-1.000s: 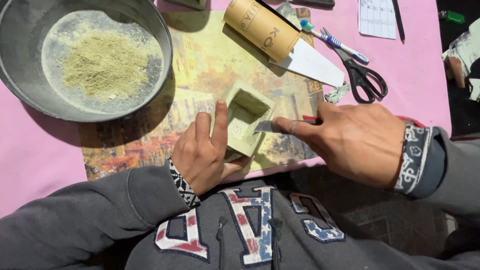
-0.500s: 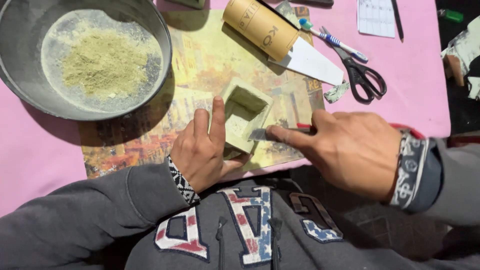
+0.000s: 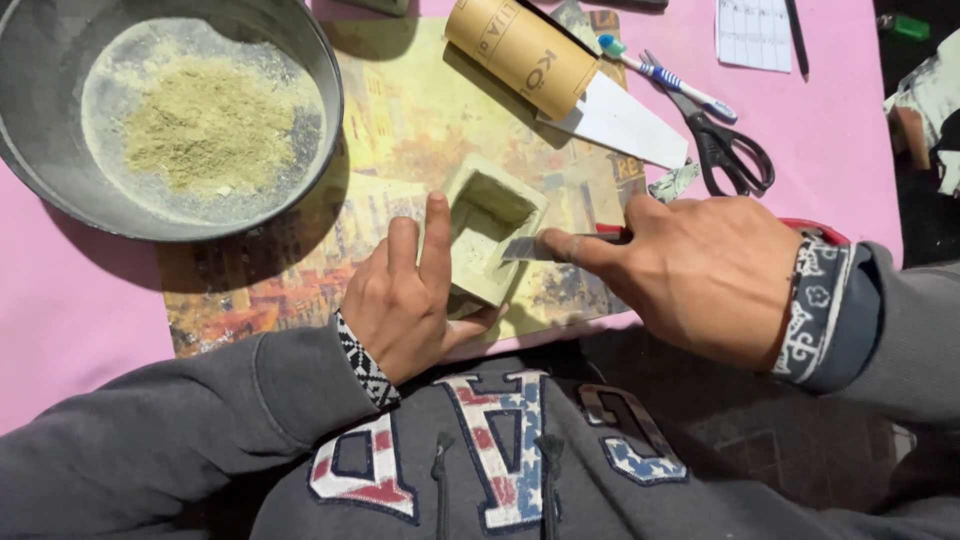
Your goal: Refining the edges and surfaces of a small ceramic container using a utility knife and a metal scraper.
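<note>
A small pale green square box [image 3: 487,232], open at the top, stands on a printed yellow-orange sheet [image 3: 400,140] near the table's front edge. My left hand [image 3: 405,295] grips the box from its left and near side, index finger up along its wall. My right hand [image 3: 690,270] holds a knife with a red handle; its grey blade [image 3: 530,247] rests against the box's right rim, with my index finger pressing along it.
A grey metal bowl [image 3: 40,150] with greenish powder stands at the back left. A cardboard roll [image 3: 520,55] with white paper, a toothbrush [image 3: 665,82], black scissors [image 3: 730,150] and a white paper [image 3: 755,35] lie on the pink tablecloth [image 3: 70,320] behind.
The box and my left hand have shifted slightly toward me. The blade has slid a little along the box's right rim.
</note>
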